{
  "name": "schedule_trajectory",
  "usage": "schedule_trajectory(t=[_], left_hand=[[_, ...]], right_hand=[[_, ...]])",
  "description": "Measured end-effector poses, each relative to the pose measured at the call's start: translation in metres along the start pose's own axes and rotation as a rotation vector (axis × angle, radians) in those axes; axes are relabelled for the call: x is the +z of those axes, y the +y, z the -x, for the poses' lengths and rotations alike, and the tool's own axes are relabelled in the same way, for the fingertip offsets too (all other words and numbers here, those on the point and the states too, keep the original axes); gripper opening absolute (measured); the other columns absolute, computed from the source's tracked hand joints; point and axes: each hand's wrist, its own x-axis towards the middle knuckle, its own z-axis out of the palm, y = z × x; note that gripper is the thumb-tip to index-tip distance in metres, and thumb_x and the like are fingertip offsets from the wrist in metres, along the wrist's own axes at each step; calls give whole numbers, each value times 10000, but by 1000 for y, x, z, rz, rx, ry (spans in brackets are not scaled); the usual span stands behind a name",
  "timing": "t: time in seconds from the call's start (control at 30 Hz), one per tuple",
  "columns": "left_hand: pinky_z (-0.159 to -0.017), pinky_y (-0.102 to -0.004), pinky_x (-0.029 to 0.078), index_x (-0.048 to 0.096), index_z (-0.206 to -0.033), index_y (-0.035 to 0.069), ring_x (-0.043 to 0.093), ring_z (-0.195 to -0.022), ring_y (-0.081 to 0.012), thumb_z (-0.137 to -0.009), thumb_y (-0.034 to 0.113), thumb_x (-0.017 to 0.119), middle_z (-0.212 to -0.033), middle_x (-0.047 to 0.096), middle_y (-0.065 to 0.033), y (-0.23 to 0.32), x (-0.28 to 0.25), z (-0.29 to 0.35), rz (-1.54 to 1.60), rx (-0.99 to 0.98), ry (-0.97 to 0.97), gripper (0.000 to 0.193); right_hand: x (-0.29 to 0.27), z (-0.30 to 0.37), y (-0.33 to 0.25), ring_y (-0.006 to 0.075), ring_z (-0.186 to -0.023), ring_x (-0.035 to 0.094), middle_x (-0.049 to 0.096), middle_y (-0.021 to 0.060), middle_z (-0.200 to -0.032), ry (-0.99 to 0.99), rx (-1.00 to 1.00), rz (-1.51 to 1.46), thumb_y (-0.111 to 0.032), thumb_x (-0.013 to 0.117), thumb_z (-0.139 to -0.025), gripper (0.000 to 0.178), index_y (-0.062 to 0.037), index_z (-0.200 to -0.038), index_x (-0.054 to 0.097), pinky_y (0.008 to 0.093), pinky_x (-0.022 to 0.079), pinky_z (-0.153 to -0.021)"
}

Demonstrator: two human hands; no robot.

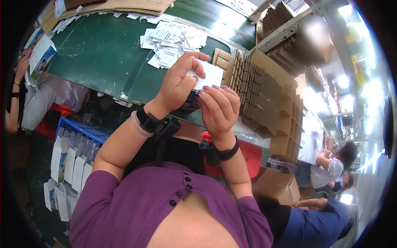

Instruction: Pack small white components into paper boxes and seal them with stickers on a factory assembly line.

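Both my hands are raised over the near edge of the green table, around a small carton with a white face (213,76) and a dark printed side. My left hand (180,80) is on its left, fingers curled and thumb bent against the white face. From the near right, my right hand (221,108) pinches the carton's lower edge with its fingertips. The carton's underside and part of its printed side are hidden by my hands.
Loose white printed slips (173,41) lie piled on the green table (103,53). Folded cardboard dividers (258,95) stand at the right. A blue crate (78,128) at lower left holds several white cartons. A person's hand (24,64) is at far left; other people work at right.
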Motion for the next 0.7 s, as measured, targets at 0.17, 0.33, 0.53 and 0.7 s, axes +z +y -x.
schedule_trajectory(t=[0.17,0.33,0.53,0.7], left_hand=[[-1069,-378,364,532,-867,38,530,-1180,-263,-755,94,427,-1268,576,-192,0,0,0,6,8,1,164],[-1065,-380,369,532,-870,39,529,-1182,-264,-756,91,427,-1274,572,-192,-2,1,0,20,6,5,163],[-1065,-379,367,532,-873,38,526,-1187,-265,-755,88,429,-1279,567,-191,-1,1,0,35,1,-2,164],[-1067,-375,363,532,-874,39,523,-1186,-262,-754,88,431,-1284,562,-192,-1,-1,1,31,9,-8,164]], right_hand=[[-5,-4,3,192,-1005,635,693,8,-1080,-15,-44,-13,-44,754,-749,267,-111,-1006,731,370,518,-882],[-6,-5,1,194,-945,635,691,2,-1048,-23,-6,-31,-37,751,-737,285,-115,-1010,740,356,519,-832],[-5,-10,-1,193,-882,613,683,-9,-1011,-28,16,-38,-29,753,-726,309,-120,-1022,748,328,490,-755],[-10,-8,-8,205,-894,609,693,5,-982,-64,22,-3,7,793,-708,289,-120,-964,755,325,504,-758]])
